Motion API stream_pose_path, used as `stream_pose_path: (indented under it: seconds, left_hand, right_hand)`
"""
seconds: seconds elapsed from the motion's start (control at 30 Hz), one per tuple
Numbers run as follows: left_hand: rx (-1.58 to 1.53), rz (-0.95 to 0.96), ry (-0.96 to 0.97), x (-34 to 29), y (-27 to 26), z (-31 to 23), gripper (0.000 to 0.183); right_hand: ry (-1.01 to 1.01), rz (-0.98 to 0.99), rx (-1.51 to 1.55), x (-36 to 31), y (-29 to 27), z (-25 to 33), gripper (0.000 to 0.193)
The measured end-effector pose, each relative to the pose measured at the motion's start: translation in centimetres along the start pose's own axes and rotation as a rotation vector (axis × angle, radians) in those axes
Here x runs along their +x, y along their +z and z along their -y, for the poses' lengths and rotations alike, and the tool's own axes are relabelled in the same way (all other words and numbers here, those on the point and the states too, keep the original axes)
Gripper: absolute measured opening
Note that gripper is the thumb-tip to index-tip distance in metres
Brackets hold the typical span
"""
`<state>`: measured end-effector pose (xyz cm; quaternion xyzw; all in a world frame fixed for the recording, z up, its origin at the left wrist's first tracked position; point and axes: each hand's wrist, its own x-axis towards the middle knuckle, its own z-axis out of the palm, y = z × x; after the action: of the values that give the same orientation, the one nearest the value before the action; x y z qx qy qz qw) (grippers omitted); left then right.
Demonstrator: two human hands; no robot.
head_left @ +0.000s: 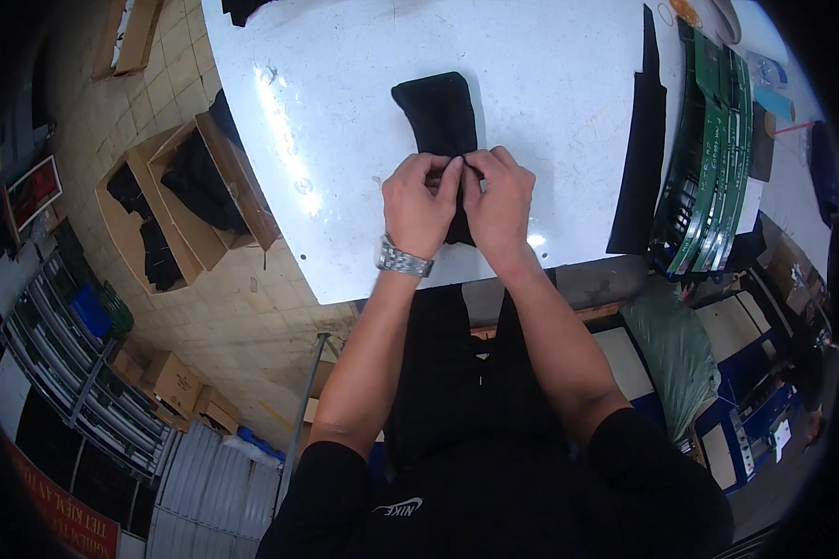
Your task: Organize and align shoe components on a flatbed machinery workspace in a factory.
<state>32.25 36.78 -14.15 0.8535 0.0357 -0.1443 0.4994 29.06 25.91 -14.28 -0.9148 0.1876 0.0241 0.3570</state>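
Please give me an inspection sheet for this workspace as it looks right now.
Surface: white table, glossy with glare.
Job's things: black cloth lying flat, near end pinched by both hands.
Clutter: black strip and green card stack at right.
Grippers: left hand with wristwatch, and right hand, both closed on the cloth, fingertips meeting.
Cables: nothing seen.
Surroundings: cardboard boxes of dark fabric on tiled floor at left; shelving beyond.

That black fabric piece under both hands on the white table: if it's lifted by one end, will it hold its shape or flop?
The black fabric piece likely flops: it lies flat and soft-edged on the white table. It is probably light, since the left hand and right hand pinch it with fingertips only. It is unlikely to roll.
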Motion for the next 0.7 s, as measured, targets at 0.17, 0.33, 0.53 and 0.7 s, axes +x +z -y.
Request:
stream_pose_path:
  seconds: [0.17, 0.33, 0.53, 0.7]
  left_hand:
    - [-0.638, 0.285, -0.350, 1.0, -1.5, 2.1, 0.034]
    - [-0.285, 0.319, -0.522, 3.2, -2.0, 1.9, 0.043]
    - [0.510, 0.029, -0.010, 1.8, 0.7, 1.9, 0.062]
    - [0.213, 0.006, -0.301, 1.8, 1.3, 1.2, 0.060]
  right_hand:
    - [0.155, -0.066, 0.372, 0.1, 0.5, -1.4, 0.010]
    - [0.464, -0.031, 0.703, -0.4, 0.7, -2.2, 0.016]
    - [0.161, -0.246, 0.496, -1.3, 1.8, -1.6, 0.010]
    - [0.069, -0.259, 0.409, -1.3, 2.0, -2.0, 0.010]
